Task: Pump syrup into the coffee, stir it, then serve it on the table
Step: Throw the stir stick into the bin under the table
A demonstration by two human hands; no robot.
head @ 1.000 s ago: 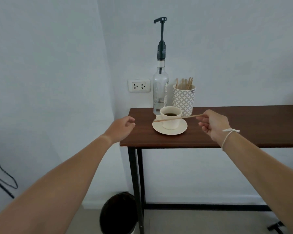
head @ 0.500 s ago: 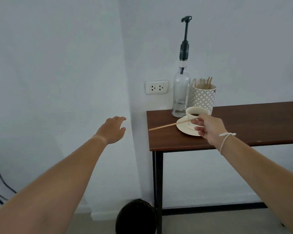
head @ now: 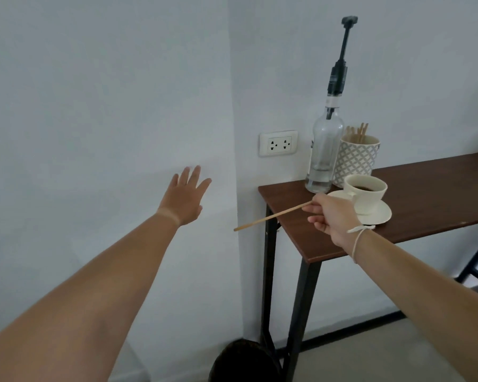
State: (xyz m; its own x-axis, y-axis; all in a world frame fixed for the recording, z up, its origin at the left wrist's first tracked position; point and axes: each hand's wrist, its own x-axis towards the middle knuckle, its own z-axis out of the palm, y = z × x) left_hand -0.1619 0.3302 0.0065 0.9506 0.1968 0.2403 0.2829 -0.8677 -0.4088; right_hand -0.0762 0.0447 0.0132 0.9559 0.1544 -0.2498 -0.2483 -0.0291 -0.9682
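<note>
A white cup of dark coffee [head: 366, 193] stands on a white saucer [head: 381, 216] near the left end of a dark wooden table [head: 431, 199]. Behind it is a clear glass syrup bottle [head: 324, 155] with a tall black pump. My right hand [head: 333, 219] is just left of the saucer, above the table's left end, and pinches a wooden stir stick [head: 273, 215] that points left past the table edge. My left hand [head: 185, 198] hovers in front of the wall, left of the table, fingers spread, holding nothing.
A patterned holder [head: 356, 161] with several wooden sticks stands beside the bottle. A white double socket [head: 278, 143] is on the wall. A dark round bin [head: 243, 361] sits on the floor by the table's black legs [head: 298, 321].
The view has swung left, so the table now sits at the right. My right hand has carried the stick leftwards off the cup, past the table edge. My left hand has opened and risen away from the table.
</note>
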